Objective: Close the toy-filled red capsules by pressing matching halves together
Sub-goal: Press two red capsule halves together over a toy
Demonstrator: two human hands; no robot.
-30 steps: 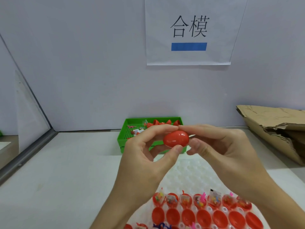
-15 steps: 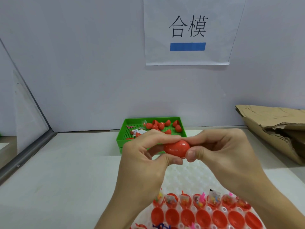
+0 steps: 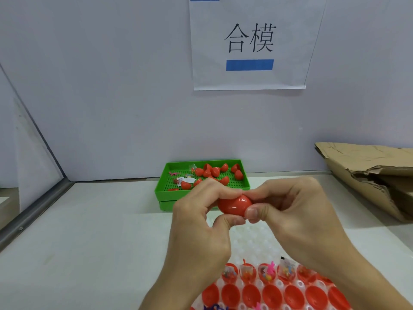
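red capsule [image 3: 234, 205] sits pinched between the left hand [image 3: 201, 222] and right hand [image 3: 292, 211], thumbs under and forefingers over it, held above the white worktop [image 3: 89, 231]; near its front edge a dimpled tray [image 3: 257, 242] holds toy-filled halves [image 3: 267, 274] and empty halves [image 3: 271, 295]; a green tray [image 3: 244, 177] of loose halves lies at the back edge

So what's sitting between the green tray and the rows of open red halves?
In the head view: both hands pinching a red capsule, above bare white dimpled tray.
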